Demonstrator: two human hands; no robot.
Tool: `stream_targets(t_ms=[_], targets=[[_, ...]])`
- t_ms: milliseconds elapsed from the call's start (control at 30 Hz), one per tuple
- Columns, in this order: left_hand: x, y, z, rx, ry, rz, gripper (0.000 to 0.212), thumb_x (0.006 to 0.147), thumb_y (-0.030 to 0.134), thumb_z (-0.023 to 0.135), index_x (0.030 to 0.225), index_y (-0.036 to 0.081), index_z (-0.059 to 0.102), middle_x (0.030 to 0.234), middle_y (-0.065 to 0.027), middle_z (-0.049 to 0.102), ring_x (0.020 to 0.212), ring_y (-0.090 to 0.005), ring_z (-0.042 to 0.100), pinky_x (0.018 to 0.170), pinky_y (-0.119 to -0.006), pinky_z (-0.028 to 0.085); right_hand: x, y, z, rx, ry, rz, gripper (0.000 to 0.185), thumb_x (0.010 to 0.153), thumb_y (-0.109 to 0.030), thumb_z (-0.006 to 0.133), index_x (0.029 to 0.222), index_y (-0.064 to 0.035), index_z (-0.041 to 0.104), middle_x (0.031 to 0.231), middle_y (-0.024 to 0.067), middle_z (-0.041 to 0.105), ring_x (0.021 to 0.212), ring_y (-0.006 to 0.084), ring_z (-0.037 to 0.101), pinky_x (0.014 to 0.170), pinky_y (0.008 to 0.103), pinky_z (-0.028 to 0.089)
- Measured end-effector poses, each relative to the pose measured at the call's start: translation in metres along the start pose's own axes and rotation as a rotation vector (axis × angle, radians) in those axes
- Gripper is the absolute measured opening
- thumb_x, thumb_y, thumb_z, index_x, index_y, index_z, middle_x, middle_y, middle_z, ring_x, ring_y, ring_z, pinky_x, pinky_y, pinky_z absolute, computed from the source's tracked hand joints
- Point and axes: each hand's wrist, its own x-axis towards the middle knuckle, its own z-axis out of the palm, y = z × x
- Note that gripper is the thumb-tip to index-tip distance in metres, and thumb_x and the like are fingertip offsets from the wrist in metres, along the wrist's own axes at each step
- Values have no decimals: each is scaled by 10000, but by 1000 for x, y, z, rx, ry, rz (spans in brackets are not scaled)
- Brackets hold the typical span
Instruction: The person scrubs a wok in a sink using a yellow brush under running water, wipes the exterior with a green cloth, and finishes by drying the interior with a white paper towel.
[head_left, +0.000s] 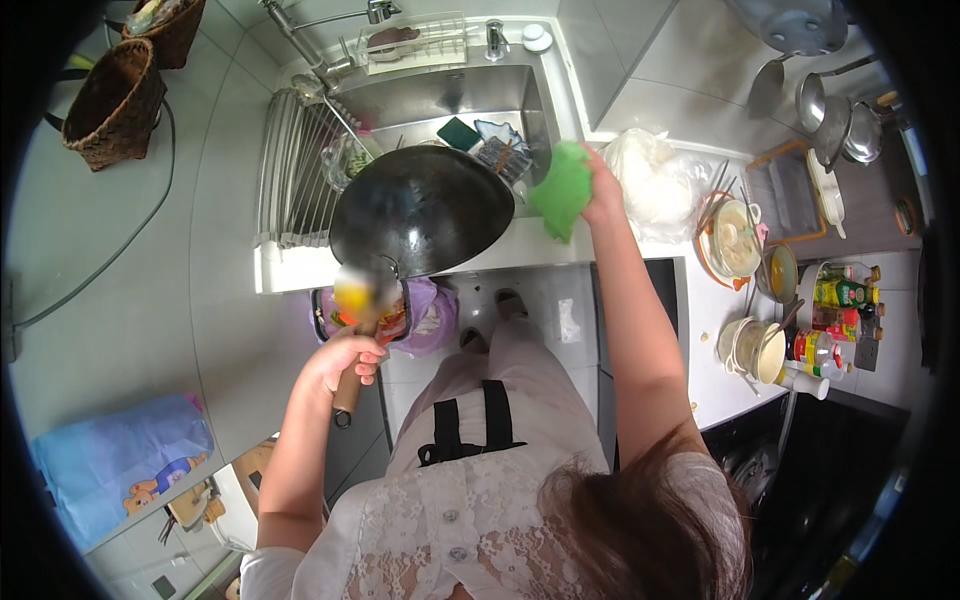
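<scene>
My left hand grips the brown handle of a dark wok. The wok is tilted, its rounded dark surface in front of the sink, and it hides part of the drying rack and basin. A blurred patch covers where the handle joins the wok. Out to the right, my right hand holds a green cloth that hangs over the sink's front right corner, apart from the wok. Inside the steel sink lie a dark green scouring pad and a bunched grey cloth.
A roll-up rack spans the sink's left side. Below the wok stands a bin with a purple bag. On the right counter are a white plastic bag, a lidded pot, a bowl, stacked cream containers and several bottles.
</scene>
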Motion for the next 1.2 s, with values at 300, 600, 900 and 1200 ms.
stream_targets(t_ms=[300,600,900,1200], targets=[[-13,-3,5,12,69,-14,232,709,-26,575,857,71,426,546,9,408,376,-78,374,364,-257,342,48,-47,64,-762,-150,-571,274,837,-30,440,1039,-83,618,787,92,624,746,182,599,682,281,476],[-17,-9,12,40,207,-9,270,692,-26,583,888,62,418,527,7,397,375,-82,373,363,-237,323,38,-56,72,-1604,-399,-615,232,815,-121,489,1015,-68,593,982,169,606,903,344,580,786,403,461],[-15,-9,47,605,626,115,270,714,36,566,967,-51,529,572,-36,494,452,-101,480,417,-252,387,-56,94,94,-1118,-1203,-740,293,694,-147,672,983,-123,632,1014,48,556,937,210,565,694,299,502],[-16,-38,39,563,692,136,297,687,-14,554,982,-34,524,563,11,459,424,-72,450,398,-233,364,-44,116,59,-1310,-1867,-1261,322,822,-220,478,1115,-173,603,1373,-26,426,1357,245,239,1128,467,89]])
